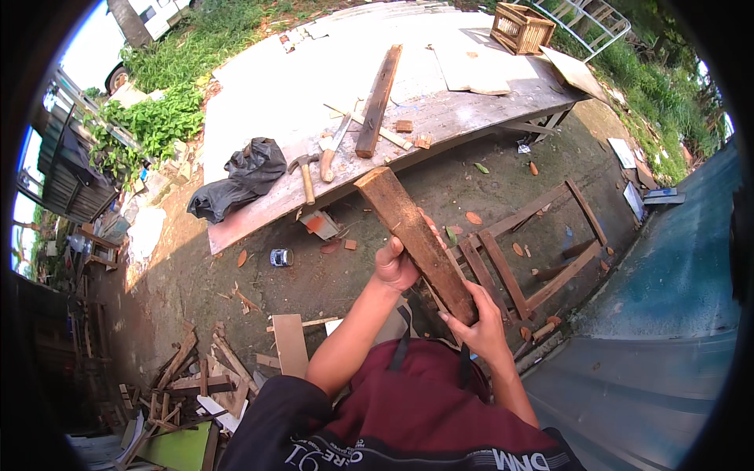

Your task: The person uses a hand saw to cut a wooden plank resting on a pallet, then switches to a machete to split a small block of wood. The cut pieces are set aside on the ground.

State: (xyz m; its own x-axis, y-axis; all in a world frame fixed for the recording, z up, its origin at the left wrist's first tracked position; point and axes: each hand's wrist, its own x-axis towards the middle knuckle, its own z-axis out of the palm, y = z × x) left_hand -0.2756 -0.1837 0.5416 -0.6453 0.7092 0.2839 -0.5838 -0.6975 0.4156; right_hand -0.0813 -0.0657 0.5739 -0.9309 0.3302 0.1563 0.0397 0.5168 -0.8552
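A thick brown wooden plank (414, 243) is held in front of me, tilted, its far end near the table's front edge. My left hand (397, 265) is closed around its middle, thumb on the near side and fingertips showing beyond the far side. Closed at the plank's lower end is my right hand (481, 325). On the work table (271, 200) lie a claw hammer (307, 179), a handsaw (335, 145) with a wooden handle, and a longer dark plank (380, 100). Small wood blocks (404, 125) rest beside that plank.
A black plastic bag (245, 179) sits at the table's left. A slatted wooden crate (521, 30) stands far right. On the ground are a wooden frame (504, 275), a small can (280, 257) and a scrap wood pile (200, 381). Metal sheeting (644, 361) borders my right.
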